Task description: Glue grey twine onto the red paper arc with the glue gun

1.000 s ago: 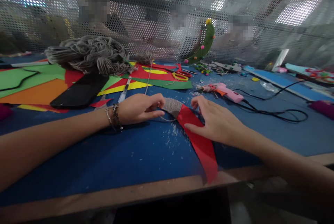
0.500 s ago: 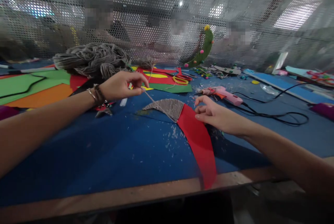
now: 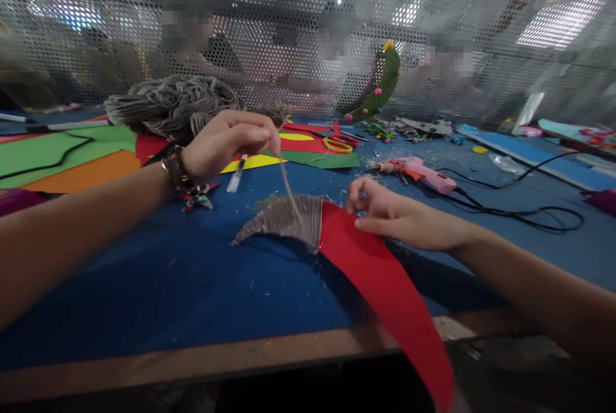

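A crescent cut from red paper [image 3: 373, 265] slants across the front of the table, its lower end past the edge. Grey yarn [image 3: 289, 224] is wound closely round its left end, down to the pointed tip. My left hand [image 3: 231, 143] is above that end, thumb and fingers pinched on a yarn strand [image 3: 285, 176] that runs down to the winding. At the crescent's upper edge, my right hand [image 3: 389, 211] has curled fingers, with the thumb over the red paper; it appears to grip this edge, though the contact is partly hidden.
Behind my left hand lies a heap of grey yarn [image 3: 173, 105] on coloured sheets. Yellow-handled scissors [image 3: 337, 145] lie farther back. To the right is a pink glue gun [image 3: 423, 174] with a looped black cable. A perforated screen [image 3: 283, 47] stands behind, with people beyond.
My left hand came off the winding, drew the strand up to the left, then moved right with it. The crescent has turned and shifted, its lower end moving right and beyond the table edge.
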The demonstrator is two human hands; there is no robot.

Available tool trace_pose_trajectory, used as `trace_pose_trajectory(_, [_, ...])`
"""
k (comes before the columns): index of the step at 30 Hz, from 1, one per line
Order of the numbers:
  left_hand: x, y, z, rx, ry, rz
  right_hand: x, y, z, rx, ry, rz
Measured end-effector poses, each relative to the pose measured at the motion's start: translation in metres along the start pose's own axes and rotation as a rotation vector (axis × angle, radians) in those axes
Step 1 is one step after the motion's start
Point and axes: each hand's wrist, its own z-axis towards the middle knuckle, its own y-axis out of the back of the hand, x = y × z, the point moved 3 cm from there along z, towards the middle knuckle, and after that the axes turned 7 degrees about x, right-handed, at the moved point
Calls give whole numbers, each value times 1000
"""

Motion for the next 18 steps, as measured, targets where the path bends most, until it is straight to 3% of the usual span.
trace_pose_trajectory(2, [-5,-2,0,-31,-8,-64,0,-1,3,12,-68,-159])
trace_pose_trajectory(4, [-10,-4,1,-59,-19,-111,4,4,5,-102,-70,-388])
trace_pose_trajectory(7, [-14,-9,4,-62,-16,-141,24,6,7,-266,145,-766])
trace_pose_trajectory(10, [-16,-14,5,-83,-15,-213,46,-10,11,-165,490,-1038])
trace_pose_trajectory(12, [-18,-18,4,-94,-32,-316,54,-23,16,-46,642,-1214])
trace_pose_trajectory(15, [-23,-21,3,-125,-63,-502,55,-32,27,68,661,-1381])
trace_pose_trajectory(18, [-26,-21,3,-173,-71,-581,50,-27,37,98,513,-1457])
